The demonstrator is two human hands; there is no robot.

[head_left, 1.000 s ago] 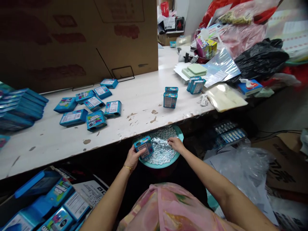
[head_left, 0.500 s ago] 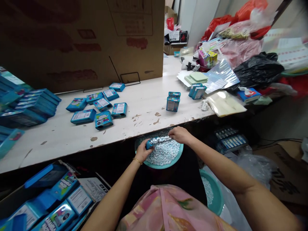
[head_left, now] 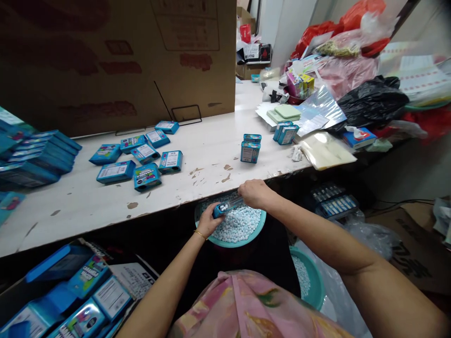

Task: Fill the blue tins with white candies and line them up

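Over a turquoise basin (head_left: 235, 244) of small white candies (head_left: 239, 225), my left hand (head_left: 207, 222) is closed round a small blue candy box (head_left: 217, 211), tilted with its open end toward the right. My right hand (head_left: 255, 193) pinches the far end of a narrow clear scoop (head_left: 234, 203). The scoop's other end meets the mouth of the box, where a few white candies show. Most of the scoop's length looks bare. My right fingertips are partly hidden from above.
Several blue boxes (head_left: 147, 176) lie on the white table (head_left: 207, 188), with more stacked (head_left: 42, 159) at left. Two pairs stand at the right. A large carton (head_left: 120, 61) rises behind. A carton of blue boxes (head_left: 112, 296) and a second basin (head_left: 319, 286) are below.
The row of white candies that filled the scoop has mostly gone into the blue box. My right hand has lifted slightly and moved left, tilting the scoop toward the box.
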